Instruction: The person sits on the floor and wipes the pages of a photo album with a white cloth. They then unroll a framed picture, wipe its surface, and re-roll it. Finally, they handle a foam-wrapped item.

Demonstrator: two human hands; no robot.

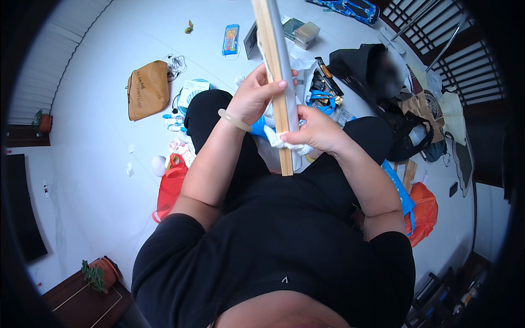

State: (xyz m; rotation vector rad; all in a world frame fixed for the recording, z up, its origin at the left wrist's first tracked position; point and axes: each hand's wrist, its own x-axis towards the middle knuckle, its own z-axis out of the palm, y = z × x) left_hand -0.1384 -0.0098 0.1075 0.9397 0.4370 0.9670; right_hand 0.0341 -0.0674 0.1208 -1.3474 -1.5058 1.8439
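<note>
A long flat piece with a light wooden edge and a whitish face stands on end before my body, its lower end near my lap. My left hand grips it higher up, thumb across the wood and fingertips round the far side. Lower down, my right hand holds the same piece and presses a crumpled white cloth or tissue against it. A pale bangle circles my left wrist. Something blue, partly hidden, lies between my knees behind the wood.
Around me on the pale floor lie a brown bag, a red bag, a blue packet, a small box, a black bag and an orange-red plastic bag. A potted plant stands lower left.
</note>
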